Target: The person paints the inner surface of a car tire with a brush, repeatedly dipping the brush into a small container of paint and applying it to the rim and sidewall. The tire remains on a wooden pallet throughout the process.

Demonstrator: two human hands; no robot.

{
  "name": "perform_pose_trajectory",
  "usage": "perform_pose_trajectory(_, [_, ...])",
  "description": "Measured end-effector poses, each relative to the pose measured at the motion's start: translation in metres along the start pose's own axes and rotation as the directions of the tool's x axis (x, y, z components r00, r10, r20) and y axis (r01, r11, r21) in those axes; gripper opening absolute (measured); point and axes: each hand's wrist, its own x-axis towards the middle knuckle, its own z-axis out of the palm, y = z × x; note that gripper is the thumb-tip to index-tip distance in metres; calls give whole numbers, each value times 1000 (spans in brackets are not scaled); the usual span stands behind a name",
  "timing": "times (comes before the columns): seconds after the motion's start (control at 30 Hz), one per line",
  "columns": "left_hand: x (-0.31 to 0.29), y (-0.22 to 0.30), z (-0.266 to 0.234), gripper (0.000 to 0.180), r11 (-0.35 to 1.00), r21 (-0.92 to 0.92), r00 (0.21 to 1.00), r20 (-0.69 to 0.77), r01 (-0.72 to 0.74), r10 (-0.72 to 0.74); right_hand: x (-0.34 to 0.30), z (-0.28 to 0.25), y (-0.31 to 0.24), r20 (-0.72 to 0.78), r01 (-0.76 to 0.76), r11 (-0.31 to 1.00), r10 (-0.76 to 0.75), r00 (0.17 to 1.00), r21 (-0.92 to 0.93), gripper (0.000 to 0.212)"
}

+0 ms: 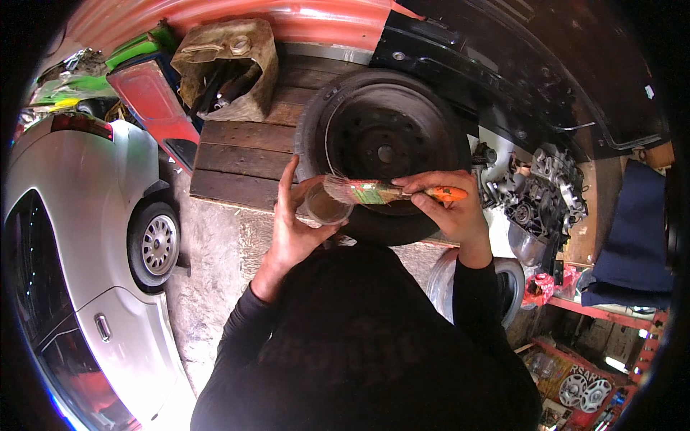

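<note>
My left hand (289, 233) is wrapped round a small clear cup (327, 208), its index finger stretched up past the rim. What is in the cup looks brownish, though I cannot make out what it is. In my right hand (456, 215) is a paintbrush (370, 192) with an orange handle, pinched near its ferrule. The brush lies almost level, its bristles pointing left at the cup's rim; whether they touch it I cannot tell. Just beyond both hands, a black tyre (313, 129) on a dark steel wheel rim (386, 153) rests on a wooden bench (241, 147).
A cut-open canister (223, 47) holding tools stands at the bench's far left. Left of me is a silver car (108, 237). An engine (535, 201) sits to the right, near another tyre (512, 287) and a dark blue cloth (629, 237).
</note>
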Motion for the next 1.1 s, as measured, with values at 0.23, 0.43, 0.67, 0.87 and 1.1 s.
perform_pose_trajectory(0.23, [6, 0, 0, 122, 999, -5, 999, -1, -40, 40, -2, -3, 11, 2, 1, 998, -1, 1000, 61, 13])
perform_pose_trajectory(0.43, [8, -3, 0, 121, 999, -17, 999, -23, -41, 41, -14, 17, 41, -246, -204, 894, 319, 915, 398, 22])
perform_pose_trajectory(0.67, [9, -2, -2, 120, 998, -21, 998, -34, -57, 56, -28, 37, 70, -386, -83, 727, 453, 804, 682, 24])
perform_pose_trajectory(0.87, [10, -2, -1, 119, 999, -35, 999, -32, -37, 36, -29, 47, 84, -362, -63, 573, 595, 717, 817, 23])
perform_pose_trajectory(1.1, [7, -9, -1, 119, 999, -27, 999, -27, -32, 31, -20, 56, 70, -469, -150, 748, 546, 694, 647, 21])
